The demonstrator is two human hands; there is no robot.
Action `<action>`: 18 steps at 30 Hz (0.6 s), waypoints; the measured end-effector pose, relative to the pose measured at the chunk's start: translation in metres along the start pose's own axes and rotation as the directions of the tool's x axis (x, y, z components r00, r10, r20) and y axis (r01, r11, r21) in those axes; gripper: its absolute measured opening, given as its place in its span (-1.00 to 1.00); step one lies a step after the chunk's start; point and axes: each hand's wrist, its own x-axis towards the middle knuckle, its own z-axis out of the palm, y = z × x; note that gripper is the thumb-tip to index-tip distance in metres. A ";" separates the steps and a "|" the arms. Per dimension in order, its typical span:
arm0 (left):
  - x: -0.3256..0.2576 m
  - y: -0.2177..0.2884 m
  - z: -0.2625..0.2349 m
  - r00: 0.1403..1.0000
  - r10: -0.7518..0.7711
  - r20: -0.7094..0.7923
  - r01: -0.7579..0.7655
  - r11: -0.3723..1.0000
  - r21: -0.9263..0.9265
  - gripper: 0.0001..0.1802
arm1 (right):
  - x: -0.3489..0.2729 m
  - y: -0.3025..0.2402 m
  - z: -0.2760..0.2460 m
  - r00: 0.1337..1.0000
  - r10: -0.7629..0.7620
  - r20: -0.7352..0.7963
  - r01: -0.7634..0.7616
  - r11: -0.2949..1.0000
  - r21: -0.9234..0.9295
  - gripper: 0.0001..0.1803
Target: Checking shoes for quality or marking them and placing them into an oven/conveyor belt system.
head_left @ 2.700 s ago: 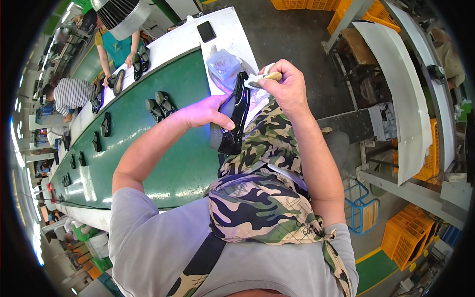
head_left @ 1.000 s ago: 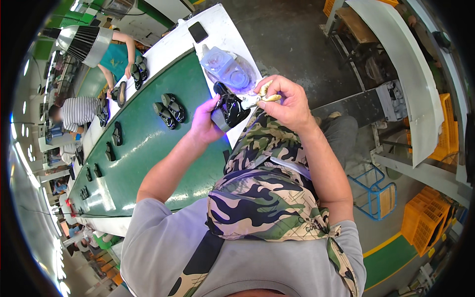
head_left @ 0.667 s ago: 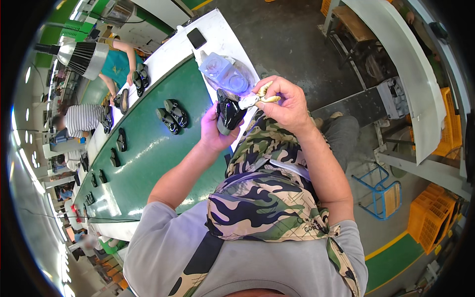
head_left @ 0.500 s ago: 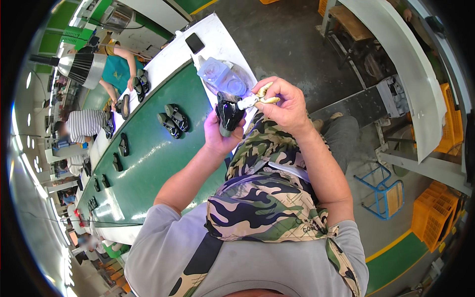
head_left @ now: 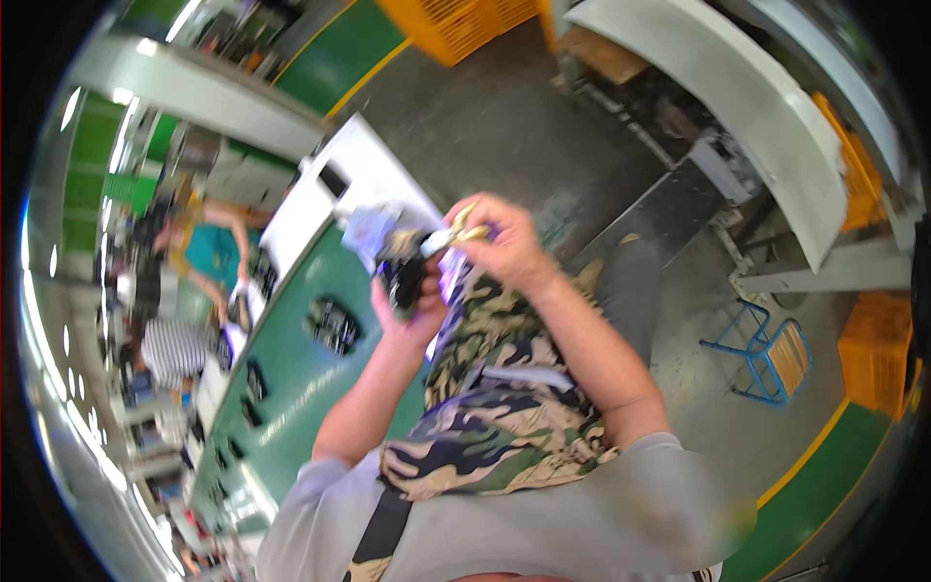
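A glossy black shoe rests in my left hand, whose fingers wrap round it from below. My right hand is closed on scissors with yellow-gold handles. Their pale blades meet the upper right side of the shoe; motion blur hides exactly what they touch. Just behind the shoe is a translucent bluish plastic container, at the end of the table. A pair of black shoes stands to the left on the green belt.
More shoes line the belt at left. Co-workers, one in a teal apron, stand along its far side. A black phone lies on the white table end. At right are a blue-framed stool and an orange crate.
My view has swung, so the table and both hands appear lower and further left. The scissors remain at the shoe, which both hands keep close to the container.
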 end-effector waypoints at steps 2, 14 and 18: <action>0.002 -0.011 0.016 0.998 0.055 0.034 -0.058 0.992 0.108 0.02 | -0.004 0.006 -0.013 0.996 -0.015 -0.084 0.014 1.000 -0.003 -0.78; 0.102 -0.070 0.171 0.935 -0.036 0.352 -0.222 0.715 0.663 -0.26 | -0.090 0.099 -0.153 0.636 0.273 -0.722 -0.178 0.962 0.207 -0.78; 0.157 -0.092 0.258 0.936 -0.035 0.350 -0.272 0.558 0.784 -0.54 | -0.099 0.116 -0.186 0.578 0.338 -0.742 -0.227 0.941 0.251 -0.79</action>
